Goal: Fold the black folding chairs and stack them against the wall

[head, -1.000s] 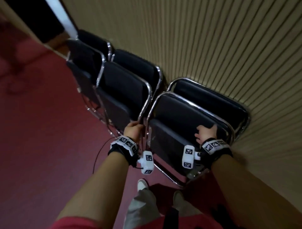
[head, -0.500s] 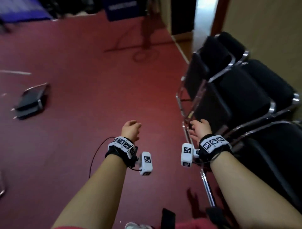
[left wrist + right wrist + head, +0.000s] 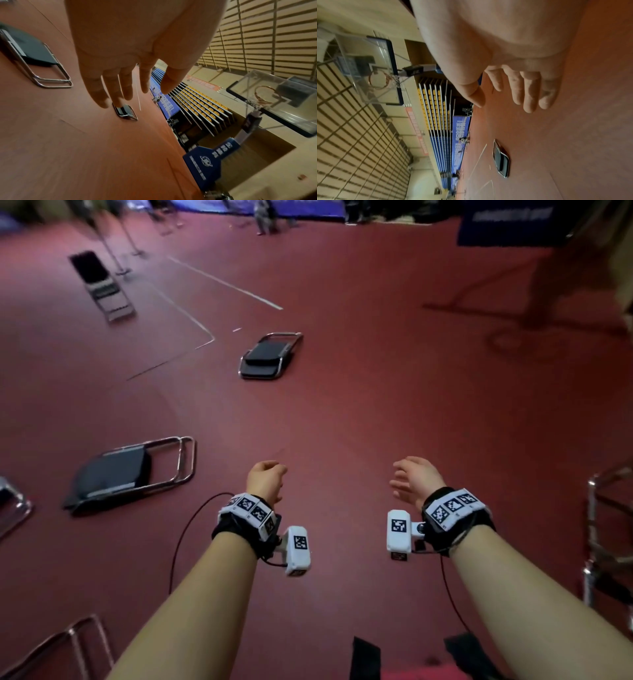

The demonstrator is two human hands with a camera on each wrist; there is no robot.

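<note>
Two folded black chairs with chrome frames lie flat on the red floor: the near chair to my left, the far chair ahead. An unfolded chair stands at the far left. My left hand and right hand hang in the air over bare floor, fingers relaxed and holding nothing. Both are well short of any chair.
Chrome chair frames show at the right edge and at the lower left corner. A blue padded hoop base stands far right. White court lines cross the floor. Bleachers line the far side.
My view has swung from the chairs stacked at the wall out to the floor. Both hands let go of the stacked chair and now hang free.
</note>
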